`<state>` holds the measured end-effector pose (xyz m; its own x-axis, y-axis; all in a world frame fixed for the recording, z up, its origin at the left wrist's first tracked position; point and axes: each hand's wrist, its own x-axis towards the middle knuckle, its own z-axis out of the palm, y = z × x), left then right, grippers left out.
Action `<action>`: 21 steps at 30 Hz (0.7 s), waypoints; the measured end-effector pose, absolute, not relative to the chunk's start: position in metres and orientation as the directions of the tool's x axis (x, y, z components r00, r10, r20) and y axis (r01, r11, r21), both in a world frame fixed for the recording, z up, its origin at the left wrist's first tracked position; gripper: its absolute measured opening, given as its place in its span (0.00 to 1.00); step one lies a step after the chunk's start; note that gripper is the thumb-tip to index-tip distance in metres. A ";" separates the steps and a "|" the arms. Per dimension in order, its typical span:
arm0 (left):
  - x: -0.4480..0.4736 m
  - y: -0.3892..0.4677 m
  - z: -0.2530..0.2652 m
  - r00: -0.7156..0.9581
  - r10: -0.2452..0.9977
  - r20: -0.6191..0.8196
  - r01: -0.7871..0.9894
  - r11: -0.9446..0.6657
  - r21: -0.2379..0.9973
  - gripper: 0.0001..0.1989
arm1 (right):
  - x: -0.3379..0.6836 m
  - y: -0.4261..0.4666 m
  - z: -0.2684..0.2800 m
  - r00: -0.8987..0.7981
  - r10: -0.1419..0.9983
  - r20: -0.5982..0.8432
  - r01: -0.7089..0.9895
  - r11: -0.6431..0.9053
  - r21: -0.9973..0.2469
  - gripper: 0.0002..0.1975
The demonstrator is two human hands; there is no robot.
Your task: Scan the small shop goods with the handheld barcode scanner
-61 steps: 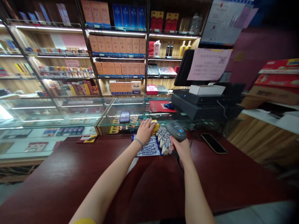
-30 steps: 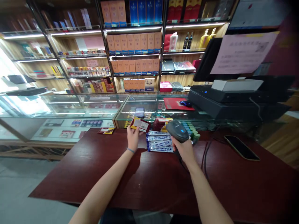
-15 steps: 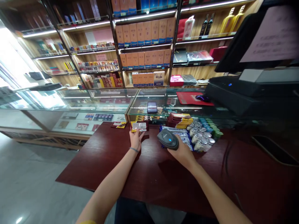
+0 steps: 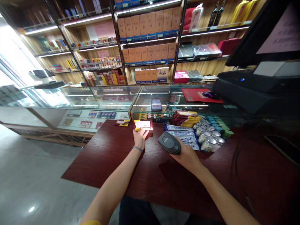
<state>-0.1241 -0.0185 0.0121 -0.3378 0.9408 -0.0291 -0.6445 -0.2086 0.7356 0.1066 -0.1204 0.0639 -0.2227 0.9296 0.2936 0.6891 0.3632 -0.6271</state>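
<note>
My left hand [image 4: 140, 138] pinches the near edge of a flat yellow and dark red packet [image 4: 143, 125], whose pale label side faces up. In my right hand [image 4: 187, 156] is a black barcode scanner [image 4: 169, 143], its head turned toward the packet, with a gap between them. A similar packet [image 4: 122, 122] lies on the dark wooden counter [image 4: 105, 162] to the left. Right of the scanner lie blue and white packets [image 4: 184, 135], with a stack of yellow and red packets [image 4: 186, 118] behind them.
Several small jars with silver lids [image 4: 209, 137] stand beside the blue packets. A glass display case [image 4: 112, 100] runs along the back of the counter. At right are a dark monitor [image 4: 248, 40], a mouse [image 4: 209, 94] on a red mat [image 4: 194, 94], and a phone [image 4: 281, 148].
The view has shifted slightly, so the counter items sit further right. The packet's label now looks brightly lit. The blue light on top of the scanner no longer shows.
</note>
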 end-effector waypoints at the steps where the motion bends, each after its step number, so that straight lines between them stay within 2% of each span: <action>1: -0.124 -0.019 0.012 -0.329 0.944 -0.016 -0.644 -0.211 0.736 0.14 | 0.107 -0.121 0.065 -0.224 0.929 0.296 0.685 0.366 -0.630 0.21; 14: -0.130 -0.017 0.020 -0.431 0.899 -0.083 -0.599 -0.216 0.771 0.19 | 0.104 -0.121 0.071 -0.154 0.950 0.271 0.673 0.302 -0.675 0.20; 18: -0.143 -0.011 0.026 -0.528 0.847 -0.052 -0.524 -0.277 0.805 0.19 | 0.097 -0.122 0.079 -0.114 0.964 0.242 0.660 0.255 -0.706 0.18; 21: -0.161 0.000 0.032 -0.645 0.764 0.005 -0.425 -0.364 0.829 0.17 | 0.092 -0.121 0.081 -0.110 0.966 0.232 0.653 0.246 -0.716 0.16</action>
<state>-0.1611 -0.0003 0.0321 -0.6452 0.7640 0.0051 -0.4247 -0.3641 0.8289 0.0918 -0.1215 0.0809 -0.1102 0.9664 0.2322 0.6535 0.2464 -0.7157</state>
